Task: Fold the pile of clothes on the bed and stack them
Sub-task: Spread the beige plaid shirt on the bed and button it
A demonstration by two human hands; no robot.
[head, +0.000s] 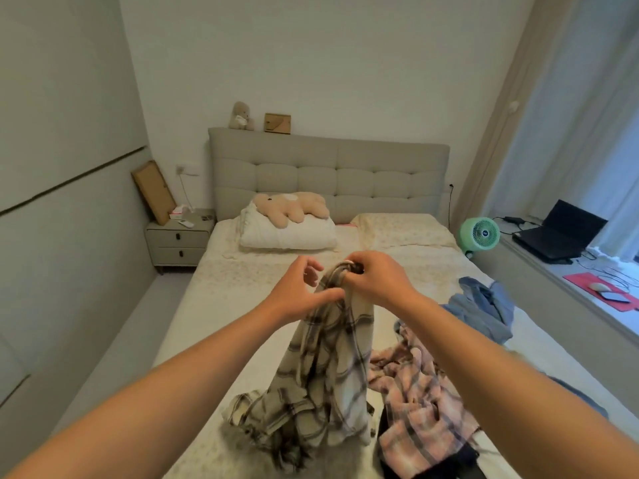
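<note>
The plaid shirt is up in the air over the middle of the bed, hanging from the top with its bottom end still puddled on the sheet. It looks like thin woven cotton, so I'd guess light, totally floppy, no stiffness at all, and it'll just drape wherever gravity takes it. Not slippery and nothing fragile, though there may be buttons to watch for.

The right hand has its fingers curled round a bunched bit at the very top, maybe the collar, hard to say for sure. The left hand is right beside it with the thumb touching the fabric, but the fingers are spread and loose, not really gripping anything.

Holding it by one scrunched point means it hangs like a rope. I think the better way is to find the two shoulder seams, pinch one in each hand, and let it drop flat before laying it on the bed.

Just to the right of it is a pink plaid shirt in a crumpled heap, and further up the right side a blue shirt, also unfolded. No folded stack anywhere I can see, so this looks like early days. Pillow and a plush toy sit well apart at the headboard end.
</note>
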